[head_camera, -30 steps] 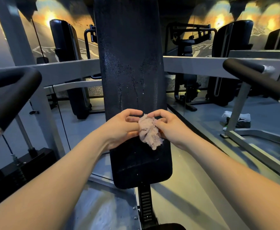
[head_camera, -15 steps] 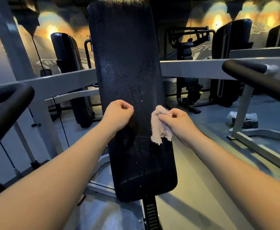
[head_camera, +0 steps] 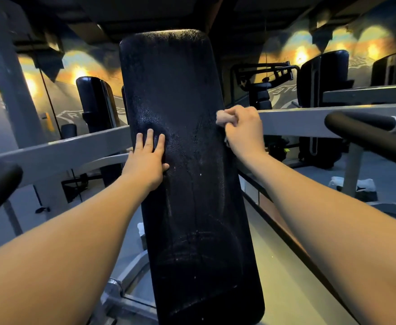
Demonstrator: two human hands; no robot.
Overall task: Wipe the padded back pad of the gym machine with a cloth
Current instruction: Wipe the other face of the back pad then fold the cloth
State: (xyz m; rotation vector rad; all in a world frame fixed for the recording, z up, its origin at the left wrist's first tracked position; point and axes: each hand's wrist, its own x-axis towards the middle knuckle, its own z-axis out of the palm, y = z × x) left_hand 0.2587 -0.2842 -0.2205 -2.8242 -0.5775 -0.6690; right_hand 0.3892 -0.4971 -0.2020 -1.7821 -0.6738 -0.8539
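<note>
Gripping the bunched cloth in our right hand at the right edge of the upright back pad, we must sweep leftward, toward our flat, straight-fingered left hand.

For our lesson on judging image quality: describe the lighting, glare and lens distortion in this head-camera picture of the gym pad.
Head view: dim room, warm orange wall lamps behind; head view: glossy sheen on the upper back pad; head view: wide-angle lens bows the grey frame bar and swells the forearms; cloth in the right hand looks soft-edged.
</note>
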